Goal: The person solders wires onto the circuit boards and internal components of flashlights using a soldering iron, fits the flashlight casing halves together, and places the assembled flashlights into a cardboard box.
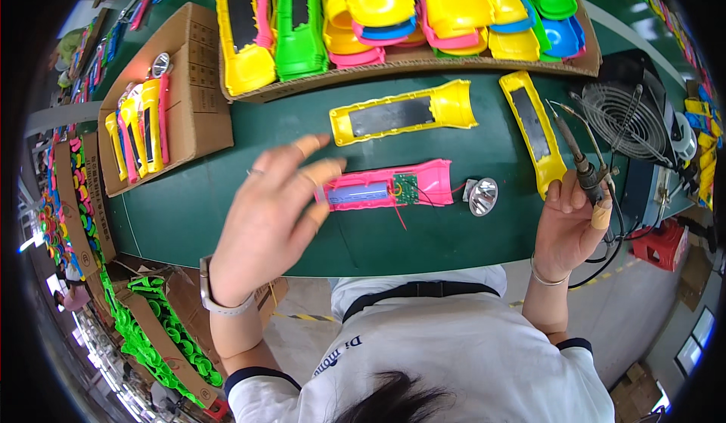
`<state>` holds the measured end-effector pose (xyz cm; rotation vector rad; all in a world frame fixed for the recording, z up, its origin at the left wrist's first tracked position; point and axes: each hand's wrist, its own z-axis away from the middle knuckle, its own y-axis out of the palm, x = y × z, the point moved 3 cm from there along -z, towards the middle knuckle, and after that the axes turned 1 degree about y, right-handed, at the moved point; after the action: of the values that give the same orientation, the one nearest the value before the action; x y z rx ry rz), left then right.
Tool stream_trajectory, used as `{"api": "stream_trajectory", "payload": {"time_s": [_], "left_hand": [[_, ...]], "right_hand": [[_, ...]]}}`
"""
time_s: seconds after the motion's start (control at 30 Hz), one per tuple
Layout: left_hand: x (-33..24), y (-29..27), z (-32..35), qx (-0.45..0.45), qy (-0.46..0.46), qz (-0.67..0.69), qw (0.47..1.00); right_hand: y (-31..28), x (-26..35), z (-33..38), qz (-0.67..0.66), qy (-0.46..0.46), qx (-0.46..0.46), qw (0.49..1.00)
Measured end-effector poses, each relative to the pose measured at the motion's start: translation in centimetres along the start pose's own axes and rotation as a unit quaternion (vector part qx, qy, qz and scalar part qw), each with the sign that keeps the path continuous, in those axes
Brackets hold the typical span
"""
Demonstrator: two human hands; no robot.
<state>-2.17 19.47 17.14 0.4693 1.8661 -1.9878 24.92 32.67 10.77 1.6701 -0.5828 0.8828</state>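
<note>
The pink housing (436, 175), at the centre of the frame on the green surface (446, 247), looks light and stiff, while its circuit board (407, 188) and red wire (401, 218) seem fragile; the side walls would be the safest hold. Its left end lies at the fingertips of the left grip (265, 207), loosely spread, contact unclear. The right grip (565, 228), right of centre, is closed around a soldering iron (586, 173), well apart from the housing.
</note>
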Motion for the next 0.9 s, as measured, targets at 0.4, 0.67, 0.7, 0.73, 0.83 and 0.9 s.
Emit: {"api": "stream_trajectory", "payload": {"time_s": [0.4,0.67,0.7,0.73,0.83,0.9], "left_hand": [[-1.8,4.6,-3.2,-0.022,0.034,0.124,0.991],[-4.8,7.9,-2.8,-0.161,0.005,0.011,0.987],[-4.8,8.3,-2.7,-0.188,-0.006,0.021,0.982],[-4.6,8.8,-2.5,-0.187,-0.007,0.022,0.982],[-4.4,8.8,-2.1,-0.222,-0.015,0.045,0.974],[-4.8,8.1,-2.2,-0.168,-0.019,0.11,0.98]], "right_hand": [[1.9,-0.9,1.6,0.054,0.048,0.002,0.997],[3.8,-3.5,0.5,0.054,0.039,-0.017,0.998],[4.3,-3.8,0.1,0.053,0.034,0.002,0.998],[4.6,-4.1,-0.1,0.052,0.029,0.021,0.998],[4.9,-5.1,0.1,0.028,0.062,0.025,0.997],[4.7,-5.6,0.2,0.011,0.083,0.026,0.996]]}}
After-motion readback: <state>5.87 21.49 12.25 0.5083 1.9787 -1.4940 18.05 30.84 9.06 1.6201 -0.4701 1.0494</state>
